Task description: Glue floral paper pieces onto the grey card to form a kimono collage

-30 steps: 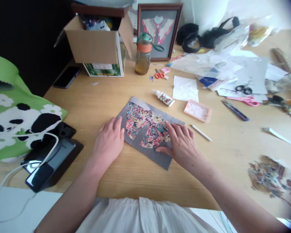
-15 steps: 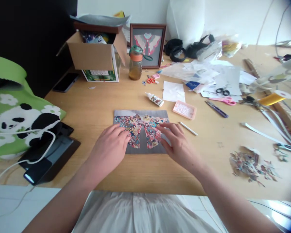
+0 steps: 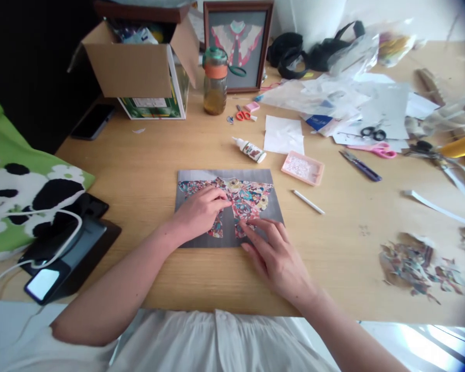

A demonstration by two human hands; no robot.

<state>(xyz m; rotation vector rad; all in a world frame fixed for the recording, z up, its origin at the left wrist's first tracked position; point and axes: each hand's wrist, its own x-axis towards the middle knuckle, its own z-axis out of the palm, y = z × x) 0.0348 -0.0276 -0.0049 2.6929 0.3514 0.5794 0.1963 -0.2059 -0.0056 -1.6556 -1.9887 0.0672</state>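
A garment-shaped floral fabric piece (image 3: 251, 196) lies flat on a grey sheet (image 3: 227, 240) in front of me. My left hand (image 3: 201, 211) rests over its left half, fingertips and thumb drawn together near the middle opening. Whatever they pinch, if anything, is too small to see. Lower down, my right hand (image 3: 275, 253) has its fingers extended, tips touching the right front part of the fabric. Beyond the sheet are a white glue bottle (image 3: 251, 150), a pink tray (image 3: 303, 168) of small pale bits and a white stick (image 3: 308, 202).
Fabric scraps (image 3: 411, 266) lie to the right, with a cutter knife (image 3: 360, 165) and pink scissors (image 3: 377, 150) farther back. A drink bottle (image 3: 215, 82), framed collar picture (image 3: 238, 46) and cardboard box (image 3: 132, 70) stand behind. Left are a panda bag (image 3: 34, 191) and phone (image 3: 92, 122).
My left hand has slid right to the middle of the fabric, its fingers drawing together. My right hand has moved down and inward onto the right front part. The view has shifted closer.
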